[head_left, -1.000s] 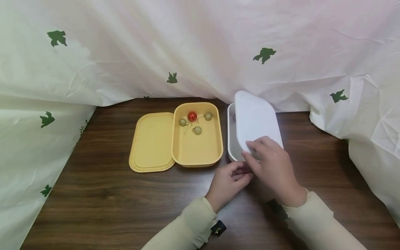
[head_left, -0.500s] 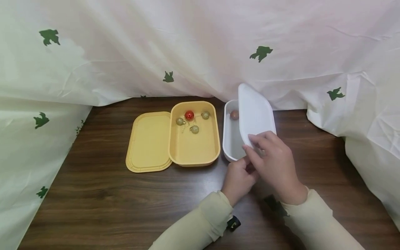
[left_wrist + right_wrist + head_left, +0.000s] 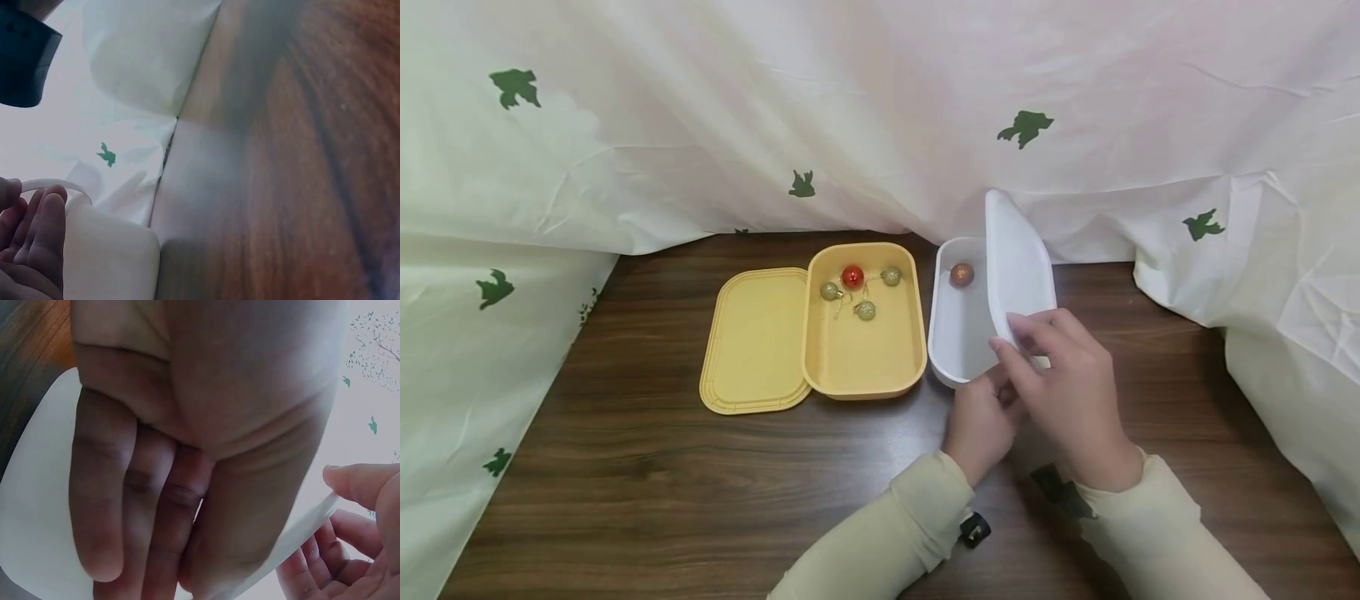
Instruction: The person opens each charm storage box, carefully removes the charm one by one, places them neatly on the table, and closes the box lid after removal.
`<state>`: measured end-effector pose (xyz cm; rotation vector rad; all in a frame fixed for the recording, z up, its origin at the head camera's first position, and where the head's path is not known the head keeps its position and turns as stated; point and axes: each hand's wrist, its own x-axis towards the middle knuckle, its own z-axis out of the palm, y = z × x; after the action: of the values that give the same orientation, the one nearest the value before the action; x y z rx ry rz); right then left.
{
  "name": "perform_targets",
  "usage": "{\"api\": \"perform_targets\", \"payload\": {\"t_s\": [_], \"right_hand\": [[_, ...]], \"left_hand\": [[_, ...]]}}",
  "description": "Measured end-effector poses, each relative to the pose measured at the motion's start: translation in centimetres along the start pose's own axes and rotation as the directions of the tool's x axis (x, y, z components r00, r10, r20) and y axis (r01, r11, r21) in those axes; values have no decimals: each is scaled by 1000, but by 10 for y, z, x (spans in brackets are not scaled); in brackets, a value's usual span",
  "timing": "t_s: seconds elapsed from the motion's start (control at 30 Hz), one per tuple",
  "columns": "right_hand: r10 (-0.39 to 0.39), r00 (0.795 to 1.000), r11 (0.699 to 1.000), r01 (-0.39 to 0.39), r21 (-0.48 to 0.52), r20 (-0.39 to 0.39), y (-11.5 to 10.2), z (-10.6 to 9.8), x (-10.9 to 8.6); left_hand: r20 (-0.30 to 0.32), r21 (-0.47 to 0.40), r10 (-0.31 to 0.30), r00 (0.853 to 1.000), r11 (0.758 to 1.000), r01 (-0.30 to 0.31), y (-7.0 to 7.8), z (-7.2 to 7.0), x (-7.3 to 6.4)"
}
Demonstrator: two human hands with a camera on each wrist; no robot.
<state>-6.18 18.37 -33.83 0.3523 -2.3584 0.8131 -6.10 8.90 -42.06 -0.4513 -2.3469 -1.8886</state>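
Observation:
A white lid (image 3: pixel 1018 262) stands tilted up over the right side of a white box (image 3: pixel 958 333). My right hand (image 3: pixel 1071 387) pinches the lid near its front corner, thumb on the left face. Just below, my left hand (image 3: pixel 988 421) is at the same front corner; in the left wrist view its thumb and fingers (image 3: pixel 47 231) close around a white rim, which looks like the lid's edge. Inside the box, toward the back, lies a copper-coloured ball ornament (image 3: pixel 962 275). In the right wrist view, the right hand's fingers (image 3: pixel 100 487) lie in front of the lid.
To the left stands a yellow box (image 3: pixel 865 367) holding a red ball ornament (image 3: pixel 852 277) and several small gold ones (image 3: pixel 866 311). Its yellow lid (image 3: pixel 756 342) lies beside it. A white curtain (image 3: pixel 887 125) hangs behind the dark wooden table (image 3: pixel 700 492).
The white lid has swung up and to the right, uncovering more of the white box and its copper ball. My left hand has shifted right, close to the right hand.

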Motion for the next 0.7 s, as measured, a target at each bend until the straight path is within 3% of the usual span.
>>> {"api": "perform_targets", "payload": {"t_s": [0.3, 0.53, 0.7], "right_hand": [[14, 1000, 1000, -14, -11, -13, 1, -3, 1], [64, 998, 998, -64, 9, -26, -1, -10, 2], [215, 975, 971, -208, 114, -56, 0, -20, 0]], "left_hand": [[40, -24, -10, 999, 1000, 11, 2, 5, 3], [16, 9, 89, 996, 996, -89, 2, 9, 5], [20, 92, 185, 983, 978, -186, 4, 11, 6]]}}
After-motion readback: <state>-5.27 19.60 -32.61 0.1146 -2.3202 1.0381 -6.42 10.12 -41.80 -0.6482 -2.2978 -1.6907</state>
